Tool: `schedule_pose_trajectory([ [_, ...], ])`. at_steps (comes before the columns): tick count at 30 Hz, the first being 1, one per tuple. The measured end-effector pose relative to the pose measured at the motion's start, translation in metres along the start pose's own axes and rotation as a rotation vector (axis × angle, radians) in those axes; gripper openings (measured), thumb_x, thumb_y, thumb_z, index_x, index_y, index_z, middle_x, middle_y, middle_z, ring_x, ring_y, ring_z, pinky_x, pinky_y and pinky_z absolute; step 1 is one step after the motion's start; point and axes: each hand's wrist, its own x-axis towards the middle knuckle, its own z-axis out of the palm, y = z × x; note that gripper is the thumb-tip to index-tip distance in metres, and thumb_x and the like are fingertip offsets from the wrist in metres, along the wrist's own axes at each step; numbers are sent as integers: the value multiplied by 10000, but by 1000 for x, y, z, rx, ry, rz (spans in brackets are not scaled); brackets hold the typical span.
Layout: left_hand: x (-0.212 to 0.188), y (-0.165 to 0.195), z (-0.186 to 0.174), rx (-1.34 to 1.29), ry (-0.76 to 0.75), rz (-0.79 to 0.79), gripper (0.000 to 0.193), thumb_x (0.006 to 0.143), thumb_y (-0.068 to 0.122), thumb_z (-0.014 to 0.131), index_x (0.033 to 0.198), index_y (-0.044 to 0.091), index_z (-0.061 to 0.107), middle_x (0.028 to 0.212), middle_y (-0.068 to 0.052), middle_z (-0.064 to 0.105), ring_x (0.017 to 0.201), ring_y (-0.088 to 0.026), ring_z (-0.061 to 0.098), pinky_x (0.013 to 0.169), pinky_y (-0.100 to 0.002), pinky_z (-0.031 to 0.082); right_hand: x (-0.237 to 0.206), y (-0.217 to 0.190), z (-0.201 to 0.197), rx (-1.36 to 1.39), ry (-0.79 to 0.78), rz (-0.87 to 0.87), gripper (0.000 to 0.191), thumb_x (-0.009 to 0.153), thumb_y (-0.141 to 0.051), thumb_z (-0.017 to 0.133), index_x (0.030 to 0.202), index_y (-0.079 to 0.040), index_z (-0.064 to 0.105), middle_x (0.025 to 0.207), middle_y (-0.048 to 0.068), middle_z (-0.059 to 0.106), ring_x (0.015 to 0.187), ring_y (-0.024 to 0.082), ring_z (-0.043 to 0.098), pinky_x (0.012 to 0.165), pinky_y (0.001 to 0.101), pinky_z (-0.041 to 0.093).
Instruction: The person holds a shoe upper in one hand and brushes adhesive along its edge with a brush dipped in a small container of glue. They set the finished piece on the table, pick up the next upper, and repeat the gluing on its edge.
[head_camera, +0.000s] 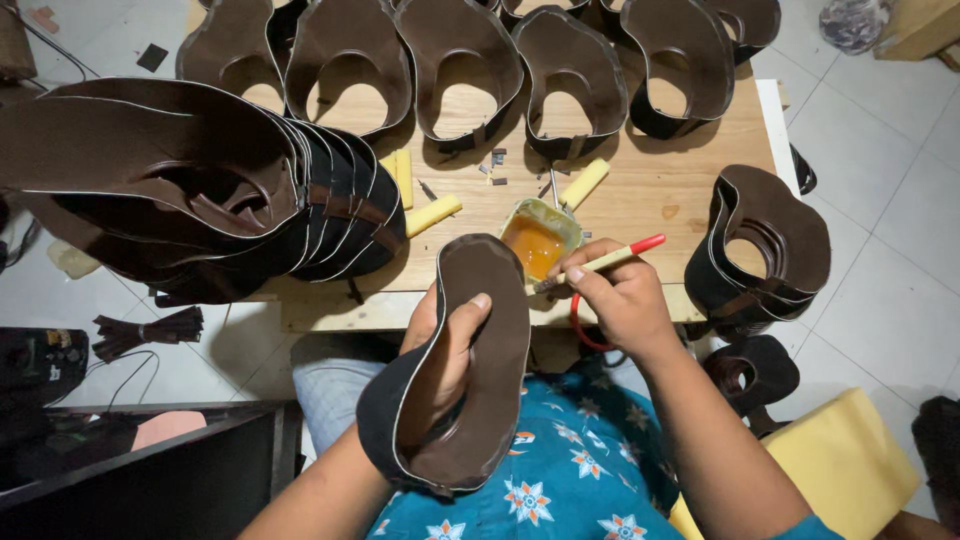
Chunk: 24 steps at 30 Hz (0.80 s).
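L hand (440, 345): thrust inside a dark brown leather shoe upper (470, 370); thumb is pressed on the outer face, fingers hidden inside, so piece is gripped & held up over the lap, just in front of table edge.
R hand (615, 295): closed on a small brush (600, 263) w/ pale handle & red end; bristle tip is pointed twd the glue cup, at its near rim.
Glue cup (538, 240): small container w/ orange-amber liquid, set near table's front edge, betw. the two hands; a thin metal tool is stood in it.
Table (660, 185): bare wood; yellow foam blocks (432, 213) are laid beside the cup, small metal bits scattered behind it.
Back row (460, 70): brown uppers stood open side by side along far edge.
L stack (180, 190): many uppers nested tog., overhanging table's left side.
R stack (765, 245): fewer uppers nested at right edge; one more is seen lower, off the table.
Lap: blue floral cloth (570, 470).
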Motion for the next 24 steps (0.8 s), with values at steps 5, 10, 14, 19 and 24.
schedule_pose_trajectory([
  [5,-14,6,-7,192,-10,-92,321,958,124,593,1261,19,580,1039,-81,686,896,-144,659,789,-309,557,-8,1,-1,-243,240,-9,202,993,-131,672,1106,33,706,990,109,763,905,151,704,846,293,568],
  [10,-15,13,-19,468,-124,-158,348,895,88,666,1219,-33,624,1031,-106,724,901,-162,677,808,-317,570,-19,0,5,-129,296,37,253,1003,-142,665,1165,49,704,1036,130,763,927,155,706,862,298,571],
  [14,-14,13,-18,386,-73,-160,356,892,82,646,1229,-24,608,1022,-108,709,898,-178,679,802,-333,569,-28,1,16,103,252,9,280,1005,-153,657,1189,58,672,1031,135,760,917,170,735,871,323,601],
  [19,-17,18,-14,267,-48,-189,361,886,66,618,1238,-7,589,1030,-103,710,909,-185,691,817,-335,574,-29,3,25,158,220,-43,223,1009,-93,659,1179,52,665,1037,128,742,913,181,720,868,330,592],
  [24,-16,17,-14,278,-86,-155,366,900,57,620,1254,-23,581,1059,-131,709,919,-194,687,822,-342,570,-29,-4,20,-22,206,-165,142,1009,-31,657,1134,36,672,1082,120,716,974,180,697,895,325,578],
])
